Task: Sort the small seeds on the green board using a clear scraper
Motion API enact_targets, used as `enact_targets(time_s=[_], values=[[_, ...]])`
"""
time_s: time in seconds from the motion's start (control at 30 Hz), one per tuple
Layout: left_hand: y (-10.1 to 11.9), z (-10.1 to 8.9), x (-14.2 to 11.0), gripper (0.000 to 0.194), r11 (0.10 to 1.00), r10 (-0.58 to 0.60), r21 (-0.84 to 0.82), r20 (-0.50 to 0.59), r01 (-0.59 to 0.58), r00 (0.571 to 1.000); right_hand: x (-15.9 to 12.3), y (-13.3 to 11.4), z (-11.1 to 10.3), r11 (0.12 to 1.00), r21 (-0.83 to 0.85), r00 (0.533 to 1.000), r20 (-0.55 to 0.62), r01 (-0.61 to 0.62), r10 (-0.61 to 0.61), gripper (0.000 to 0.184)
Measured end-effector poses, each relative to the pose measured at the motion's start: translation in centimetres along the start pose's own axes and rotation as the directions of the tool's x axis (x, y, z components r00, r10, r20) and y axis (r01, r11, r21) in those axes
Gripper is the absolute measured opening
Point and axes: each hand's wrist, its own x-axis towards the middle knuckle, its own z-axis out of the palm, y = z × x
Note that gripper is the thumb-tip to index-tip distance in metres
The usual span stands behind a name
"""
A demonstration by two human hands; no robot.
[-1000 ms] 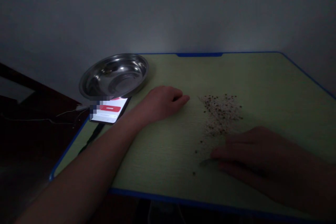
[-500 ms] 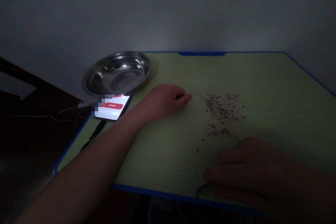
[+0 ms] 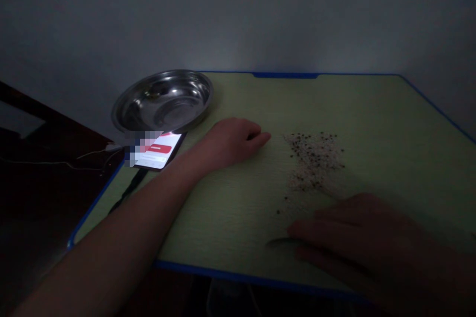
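My left hand [image 3: 238, 141] rests on the table in a loose curl, thumb close to the forefinger, with nothing visible in it. To its right lies a spread of small pale grains [image 3: 316, 158], mixed with dark round bits. My right hand [image 3: 334, 237] is low on the right, in front of the grains, its fingers closed on what looks like a spoon [image 3: 280, 241]. Only the spoon's dark curved end shows past the fingertips, above the tabletop. One stray dark bit [image 3: 278, 212] lies just beyond it. Dim light and blur hide the right hand's exact grip.
A steel basin [image 3: 163, 101] stands at the table's back left. Partly under its rim is a lit phone [image 3: 152, 153], with a dark strap [image 3: 128, 190] beside it. The pale green table [image 3: 357, 104] has a blue edge and meets a grey wall [image 3: 238, 15].
My right hand with the spoon drew toward the table's front edge, then came slightly back. The dark bit nearest that edge is no longer visible. My left hand stays put.
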Motion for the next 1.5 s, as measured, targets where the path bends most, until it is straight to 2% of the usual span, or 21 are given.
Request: enact_targets(time_s=[0.2,0.37,0.5,0.67,0.73,0.83,1.0,1.1,1.3,1.5], values=[[-0.1,0.0,-0.1,0.042,1.0,-0.009,-0.014,0.009,0.009,1.0,-0.8,2.2,-0.7,0.986,-0.083,0.989,0.011,-0.147,0.149,0.03],[0.0,-0.1,-0.1,0.043,1.0,-0.008,-0.003,0.013,0.008,1.0,-0.7,3.7,-2.0,0.975,-0.083,0.976,-0.079,-0.207,0.201,0.025],[0.1,-0.2,-0.1,0.042,1.0,-0.015,0.0,0.016,0.015,1.0,0.1,3.6,-1.4,0.978,-0.084,0.978,-0.102,-0.191,0.182,0.024],[0.0,-0.1,0.0,0.042,1.0,0.001,-0.011,-0.005,-0.002,1.0,0.3,3.4,-0.9,0.993,-0.054,0.995,-0.001,-0.103,0.103,0.024],[0.0,-0.1,0.0,0.042,1.0,0.001,-0.011,-0.009,-0.001,1.0,0.3,3.2,-1.1,0.996,-0.036,0.996,-0.007,-0.085,0.085,0.023],[0.1,-0.1,-0.1,0.042,1.0,0.005,-0.009,-0.004,-0.005,1.0,0.5,2.7,-1.7,0.995,-0.034,0.995,-0.05,-0.09,0.088,0.021],[-0.2,0.0,-0.1,0.043,1.0,0.001,0.002,-0.004,-0.001,1.0,1.9,1.6,-2.1,0.99,-0.062,0.99,0.062,-0.126,0.13,0.022],[-0.2,0.0,-0.1,0.043,1.0,0.002,0.002,-0.001,-0.002,1.0,2.4,1.6,-1.9,0.989,-0.026,0.985,0.085,-0.147,0.148,0.023],[0.0,-0.1,-0.1,0.042,1.0,0.015,-0.002,0.003,-0.015,1.0,1.8,1.8,-1.5,0.985,0.079,0.98,0.142,-0.155,0.143,0.023],[0.0,-0.1,-0.1,0.043,1.0,0.011,-0.005,-0.005,-0.011,1.0,1.4,2.4,-1.6,0.987,0.048,0.988,0.028,-0.155,0.153,0.021]])
